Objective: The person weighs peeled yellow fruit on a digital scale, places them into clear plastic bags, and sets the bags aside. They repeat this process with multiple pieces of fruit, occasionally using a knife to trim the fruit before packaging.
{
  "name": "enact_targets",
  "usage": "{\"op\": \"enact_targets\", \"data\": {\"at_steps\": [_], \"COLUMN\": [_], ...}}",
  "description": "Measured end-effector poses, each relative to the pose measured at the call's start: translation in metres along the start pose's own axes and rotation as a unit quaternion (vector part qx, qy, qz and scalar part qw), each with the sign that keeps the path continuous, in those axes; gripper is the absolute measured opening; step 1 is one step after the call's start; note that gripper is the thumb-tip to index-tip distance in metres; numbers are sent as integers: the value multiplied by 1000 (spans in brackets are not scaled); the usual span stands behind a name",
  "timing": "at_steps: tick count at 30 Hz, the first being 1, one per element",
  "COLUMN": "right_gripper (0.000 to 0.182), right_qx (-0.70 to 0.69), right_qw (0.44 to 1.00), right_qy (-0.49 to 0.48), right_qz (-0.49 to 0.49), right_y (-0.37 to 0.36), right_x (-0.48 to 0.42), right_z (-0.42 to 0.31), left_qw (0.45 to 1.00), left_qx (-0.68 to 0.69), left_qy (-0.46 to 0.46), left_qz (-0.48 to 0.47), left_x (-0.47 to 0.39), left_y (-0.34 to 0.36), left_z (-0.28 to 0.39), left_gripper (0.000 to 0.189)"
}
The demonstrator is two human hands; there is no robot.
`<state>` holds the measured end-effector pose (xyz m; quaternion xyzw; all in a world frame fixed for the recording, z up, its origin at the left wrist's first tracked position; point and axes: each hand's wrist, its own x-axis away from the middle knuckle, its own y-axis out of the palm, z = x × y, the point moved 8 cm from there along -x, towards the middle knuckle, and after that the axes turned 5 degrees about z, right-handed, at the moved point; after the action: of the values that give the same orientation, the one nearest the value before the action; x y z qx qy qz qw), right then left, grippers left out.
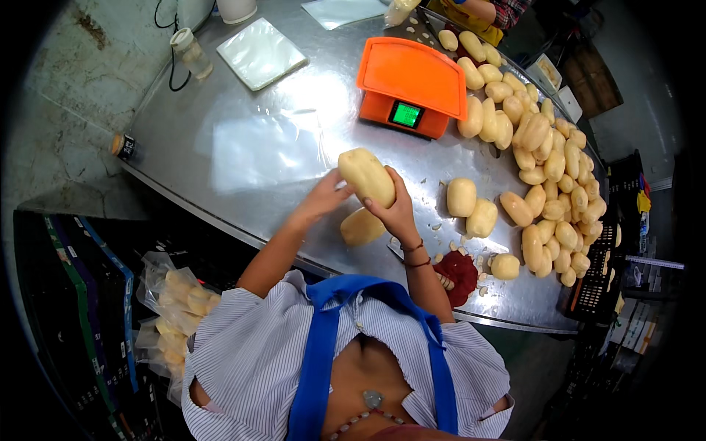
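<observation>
A long, pale peeled root vegetable [364,171], perhaps a lotus root section, is held tilted above the steel table. My right hand [398,212] grips its near right side, thumb on top. At its lower left, my left hand [325,197] has its fingers against it, partly hidden behind it. Below both hands another peeled piece [361,227] lies on the table. Two shorter pieces [461,197] stand together to the right. Beside my right forearm, a knife [444,281] lies partly hidden, its handle by a red mesh bundle [462,278].
An orange scale [412,74] with a lit display stands beyond my hands. Peeled pieces [554,160] heap along the right edge. Clear plastic bags [262,53] lie at the back left, near a lidded jar [191,53]. Another person's arm [482,10] shows at the top.
</observation>
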<state>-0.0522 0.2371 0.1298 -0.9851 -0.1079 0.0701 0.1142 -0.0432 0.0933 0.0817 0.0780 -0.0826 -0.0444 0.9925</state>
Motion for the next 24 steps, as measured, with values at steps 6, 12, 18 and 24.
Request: {"op": "enact_targets", "data": {"at_steps": [6, 12, 18, 24], "right_gripper": [69, 68, 71, 68], "right_qx": [13, -554, -685, -539], "right_qw": [998, 749, 634, 775], "right_qy": [16, 345, 333, 299], "right_qz": [61, -114, -134, -139], "right_y": [-18, 22, 22, 4], "right_x": [-1, 15, 21, 24], "right_z": [6, 36, 15, 44], "left_qw": [792, 743, 745, 895], "left_qx": [-531, -554, -541, -295], "left_qy": [66, 111, 102, 26], "left_qz": [294, 358, 377, 334], "left_x": [17, 19, 16, -1], "left_y": [-85, -93, -104, -117], "left_z": [-17, -32, -37, -51], "left_gripper": [61, 24, 14, 38]}}
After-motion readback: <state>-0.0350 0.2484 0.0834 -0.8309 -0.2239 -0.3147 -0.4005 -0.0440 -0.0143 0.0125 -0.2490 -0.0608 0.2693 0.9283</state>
